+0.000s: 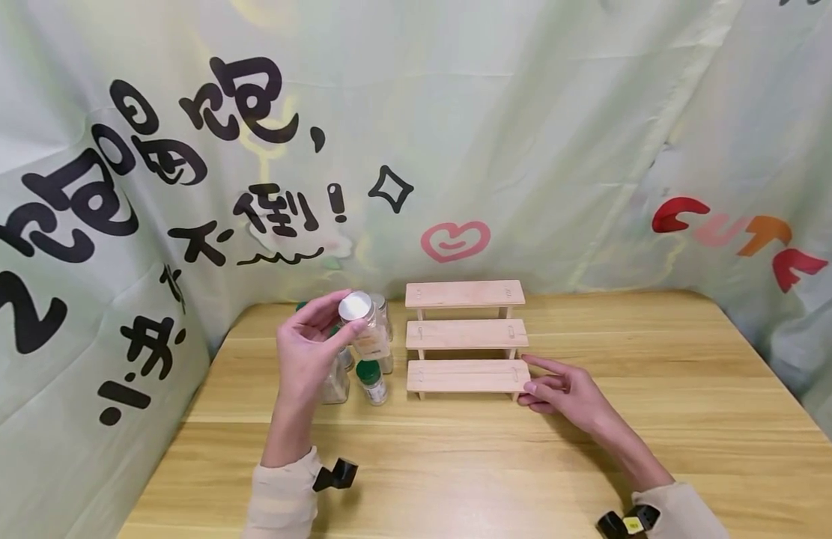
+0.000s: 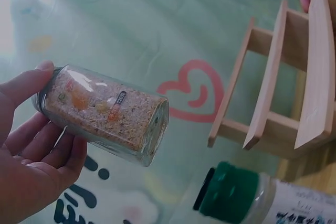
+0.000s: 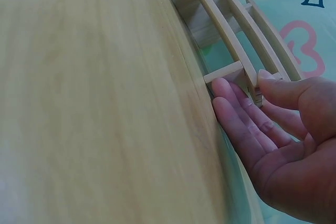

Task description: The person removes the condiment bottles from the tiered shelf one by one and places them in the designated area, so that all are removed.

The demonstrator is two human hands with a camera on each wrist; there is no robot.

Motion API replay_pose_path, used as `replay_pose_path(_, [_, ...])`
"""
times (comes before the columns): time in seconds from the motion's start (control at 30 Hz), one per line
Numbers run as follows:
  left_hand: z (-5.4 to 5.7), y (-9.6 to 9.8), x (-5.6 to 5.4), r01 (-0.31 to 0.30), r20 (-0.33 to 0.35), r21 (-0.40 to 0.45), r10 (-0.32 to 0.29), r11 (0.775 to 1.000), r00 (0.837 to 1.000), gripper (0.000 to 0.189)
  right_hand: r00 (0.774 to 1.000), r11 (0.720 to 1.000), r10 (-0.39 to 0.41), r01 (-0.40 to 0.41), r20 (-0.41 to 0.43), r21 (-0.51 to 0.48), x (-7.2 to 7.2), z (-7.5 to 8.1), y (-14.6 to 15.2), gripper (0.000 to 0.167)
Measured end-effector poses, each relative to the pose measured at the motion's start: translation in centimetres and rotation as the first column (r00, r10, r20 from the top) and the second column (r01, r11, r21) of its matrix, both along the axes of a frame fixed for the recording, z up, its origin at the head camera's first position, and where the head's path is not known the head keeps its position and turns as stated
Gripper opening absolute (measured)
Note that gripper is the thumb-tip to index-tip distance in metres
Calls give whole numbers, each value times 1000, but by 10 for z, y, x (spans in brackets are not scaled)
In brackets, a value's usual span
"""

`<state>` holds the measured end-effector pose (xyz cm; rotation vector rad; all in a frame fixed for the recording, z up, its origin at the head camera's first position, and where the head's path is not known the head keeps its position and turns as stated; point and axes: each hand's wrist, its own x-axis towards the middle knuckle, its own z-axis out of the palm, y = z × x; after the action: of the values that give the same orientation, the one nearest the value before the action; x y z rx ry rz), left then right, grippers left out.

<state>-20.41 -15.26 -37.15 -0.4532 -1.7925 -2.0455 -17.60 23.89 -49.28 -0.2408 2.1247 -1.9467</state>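
My left hand [image 1: 309,346] grips a spice jar [image 1: 371,338] near its silver lid, raised over the other jars left of the rack. In the left wrist view the glass spice jar [image 2: 105,109] lies tilted sideways, filled with pale, coarse granules. At the right end of a three-step wooden rack [image 1: 466,335], my right hand [image 1: 569,393] pinches the lowest step. The right wrist view has the thumb on the step's upper face and the fingers [image 3: 239,121] beneath and beside its support.
A small green-capped jar [image 1: 371,383] stands just left of the rack. Several more jars [image 1: 335,385] cluster behind it, partly hidden by my left hand. The wooden table [image 1: 429,479] meets a printed cloth backdrop [image 1: 557,150] close behind the rack.
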Motion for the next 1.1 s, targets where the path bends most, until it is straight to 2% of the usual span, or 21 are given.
replay_pose_path(0.23, [6, -18, 2, -24, 17, 6, 23, 1000, 1000, 44, 1000, 1000, 5, -5, -5, -6, 1, 1, 2, 61])
replay_pose_path(0.53, [13, -35, 2, -97, 42, 56, 94, 994, 995, 44, 1000, 1000, -6, 6, 0, 2, 2, 3, 4, 61])
replay_pose_path(0.9, [3, -61, 12, -75, 60, 118, 68, 990, 996, 42, 1000, 1000, -2, 2, -4, 0, 1, 0, 2, 61])
replay_pose_path(1.1, [-3, -83, 17, -66, 64, 83, 60, 994, 996, 43, 1000, 1000, 9, -9, -4, 3, 1, 1, 0, 62])
